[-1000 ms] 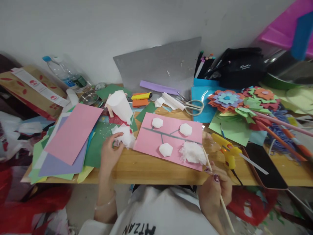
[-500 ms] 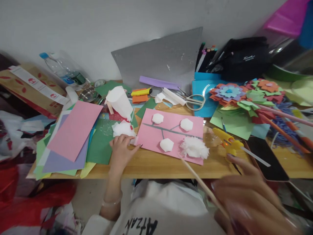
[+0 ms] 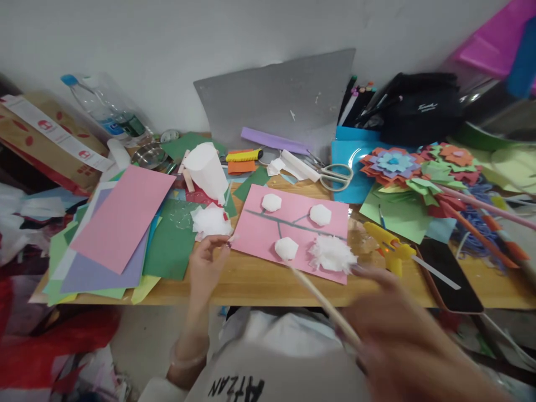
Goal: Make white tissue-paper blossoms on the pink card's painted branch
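My left hand (image 3: pixel 208 265) pinches a small piece of white tissue paper (image 3: pixel 230 239) by the left edge of the pink card (image 3: pixel 259 226). Just behind that hand lies a heap of white tissue paper pieces (image 3: pixel 210 219). My right hand (image 3: pixel 402 324), blurred and close to the camera, grips a thin wooden stick (image 3: pixel 322 298). The stick's far tip is near the card's lower edge. On the card are drawn grey branches, three flat white paper shapes (image 3: pixel 287 248) and one fluffy white tissue tuft (image 3: pixel 332 254) at the lower right.
A yellow glue gun (image 3: pixel 390 248) and a phone (image 3: pixel 450 276) lie right of the card. Coloured paper sheets (image 3: pixel 121 223) are stacked at the left. Scissors (image 3: pixel 336 177), a yellow cutter (image 3: pixel 244 156) and paper flowers (image 3: pixel 391 163) are farther back.
My right hand has lifted from the tissue tuft toward the camera, and the stick now points leftward. My left hand has moved from the tissue heap toward the card and pinches a tissue piece.
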`<act>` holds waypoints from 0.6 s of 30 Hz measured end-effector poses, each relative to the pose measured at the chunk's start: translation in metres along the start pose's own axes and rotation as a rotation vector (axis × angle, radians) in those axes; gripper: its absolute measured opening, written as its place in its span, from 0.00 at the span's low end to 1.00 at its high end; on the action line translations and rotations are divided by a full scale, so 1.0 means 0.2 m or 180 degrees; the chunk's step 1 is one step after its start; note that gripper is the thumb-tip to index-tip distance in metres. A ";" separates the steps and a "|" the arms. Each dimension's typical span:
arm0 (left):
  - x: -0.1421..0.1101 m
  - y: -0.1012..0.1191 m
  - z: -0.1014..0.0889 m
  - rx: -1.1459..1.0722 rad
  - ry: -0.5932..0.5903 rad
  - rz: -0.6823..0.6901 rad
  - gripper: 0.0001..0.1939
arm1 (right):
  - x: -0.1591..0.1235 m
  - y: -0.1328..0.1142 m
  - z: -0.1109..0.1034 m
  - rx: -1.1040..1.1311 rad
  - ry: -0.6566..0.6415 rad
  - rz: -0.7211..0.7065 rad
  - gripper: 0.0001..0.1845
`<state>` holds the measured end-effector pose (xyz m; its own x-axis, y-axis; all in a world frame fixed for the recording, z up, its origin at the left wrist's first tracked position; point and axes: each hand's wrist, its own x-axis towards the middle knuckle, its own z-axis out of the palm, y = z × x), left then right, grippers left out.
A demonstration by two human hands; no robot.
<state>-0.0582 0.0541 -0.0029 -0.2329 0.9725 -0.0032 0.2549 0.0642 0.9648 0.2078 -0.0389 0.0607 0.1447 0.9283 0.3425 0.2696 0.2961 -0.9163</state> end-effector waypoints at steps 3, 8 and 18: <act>-0.04 0.07 0.09 -0.1481 -0.0389 -0.0929 0.13 | 0.08 0.09 0.14 -0.0013 0.0251 0.0124 0.15; -0.10 0.13 0.25 -0.2347 -0.1118 -0.1623 0.17 | 0.01 0.25 0.26 0.0623 0.0488 0.0812 0.19; -0.16 0.17 0.37 -0.2221 -0.1686 -0.2007 0.20 | -0.09 0.30 0.19 0.0847 0.0868 0.1253 0.19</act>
<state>0.0266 0.0421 0.0115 0.3433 0.7928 -0.5036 -0.3991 0.6085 0.6859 0.1855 -0.0300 -0.0075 0.4372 0.8989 -0.0281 -0.0998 0.0175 -0.9949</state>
